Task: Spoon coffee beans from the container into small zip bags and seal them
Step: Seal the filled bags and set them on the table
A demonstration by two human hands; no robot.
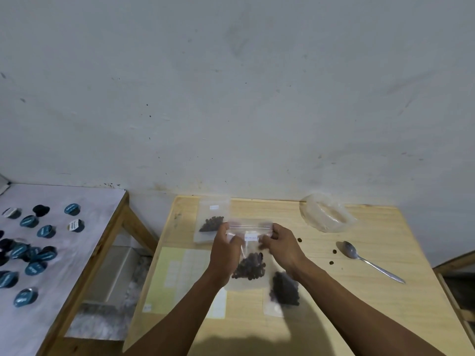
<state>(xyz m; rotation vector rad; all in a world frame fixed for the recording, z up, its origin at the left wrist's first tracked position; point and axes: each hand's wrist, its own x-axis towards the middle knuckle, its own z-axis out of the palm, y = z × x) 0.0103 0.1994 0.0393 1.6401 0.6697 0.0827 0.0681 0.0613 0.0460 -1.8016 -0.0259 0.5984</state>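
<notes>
Both forearms are bare, no sleeves, left hand (pixel 223 253) and right hand (pixel 282 246) ungloved

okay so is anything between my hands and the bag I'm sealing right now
Nothing visible. Both hands already hold the bag by its top corners: the left hand at the left end of the zip strip, the right hand at the right end. The spoon lies off to the right.

Left hand (pixel 223 249), right hand (pixel 279 246) raised, facing; each grip pinching.

Clear glossy plastic zip bag (pixel 250 255), shiny metal spoon (pixel 370 263), matt wooden table (pixel 385 304).
</notes>
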